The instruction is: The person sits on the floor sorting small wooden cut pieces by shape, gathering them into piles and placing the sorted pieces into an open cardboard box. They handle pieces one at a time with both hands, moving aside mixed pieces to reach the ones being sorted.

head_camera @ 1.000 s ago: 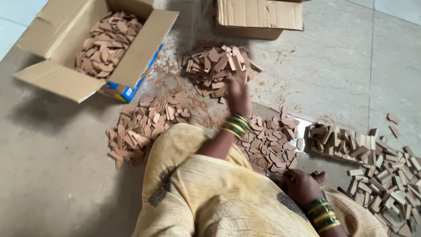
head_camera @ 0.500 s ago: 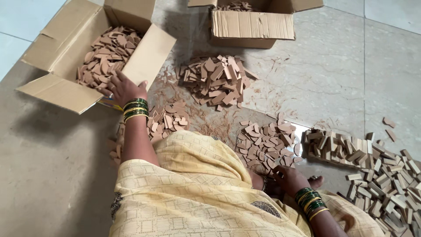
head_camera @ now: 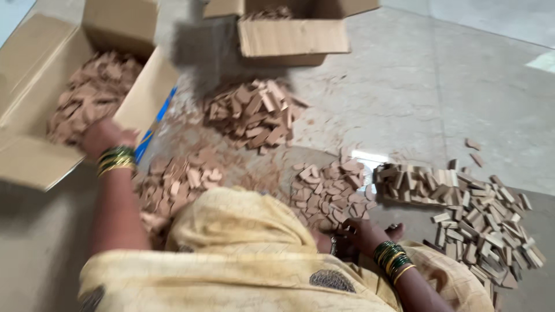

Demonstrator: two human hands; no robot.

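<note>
Left hand: the left hand (head_camera: 99, 137) is over the front wall of the open cardboard box (head_camera: 34, 167) at the person's left; it is motion-blurred, so I cannot tell how far it is open or whether it carries anything.
Right hand: the right hand (head_camera: 361, 234) rests low on the floor, fingers curled loosely down at the near edge of a flat-piece pile (head_camera: 326, 190); any piece under it is hidden.
Work item: small brown wooden pieces, sorted by shape.
Boxed so far: the left box holds a deep layer of flat brown pieces (head_camera: 89, 92); I judge this share done.
Second box: a further box (head_camera: 292, 37) stands beyond, with a little brown stock showing inside.
Left on the floor: a loose flat-piece heap (head_camera: 176, 182) just beside the left box; a chunkier block heap (head_camera: 251, 112) between the boxes; a pale stick spread (head_camera: 480, 214) at the right.
Progress judgement: part-way; several heaps remain unboxed.
Floor condition: the stone floor (head_camera: 439, 98) is dusty around the heaps.
</note>
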